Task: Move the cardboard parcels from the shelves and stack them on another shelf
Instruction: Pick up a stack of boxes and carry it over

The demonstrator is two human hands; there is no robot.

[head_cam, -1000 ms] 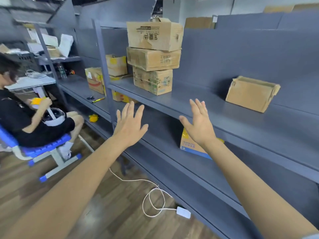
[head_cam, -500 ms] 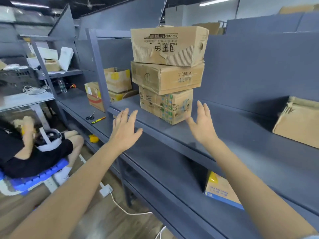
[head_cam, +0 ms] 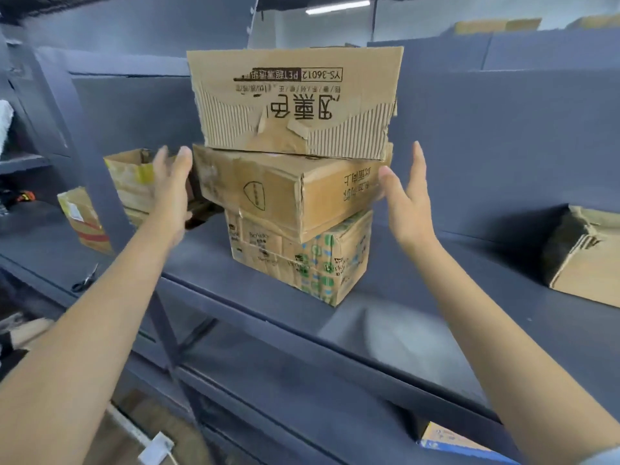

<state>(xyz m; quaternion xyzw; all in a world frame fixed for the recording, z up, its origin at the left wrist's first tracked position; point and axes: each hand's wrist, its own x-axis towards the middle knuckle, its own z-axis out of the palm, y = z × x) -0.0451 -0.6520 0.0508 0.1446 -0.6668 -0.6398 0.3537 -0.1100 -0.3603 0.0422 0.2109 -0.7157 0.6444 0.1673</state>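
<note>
**Hands Flank Middle Parcel of Three-High Stack**

Grip: neither hand holds anything. The left hand [head_cam: 172, 193] is spread, fingers straight, just beside the left end of the middle parcel [head_cam: 285, 193]; contact cannot be confirmed. The right hand [head_cam: 407, 199] is likewise flat and spread at the right end, thumb touching or nearly touching the cardboard. The middle parcel lies between the top parcel [head_cam: 295, 102] and the bottom parcel [head_cam: 302, 260], on the grey shelf [head_cam: 268, 297]. Right of the stack, well apart, sits another parcel [head_cam: 583, 256].
</note>
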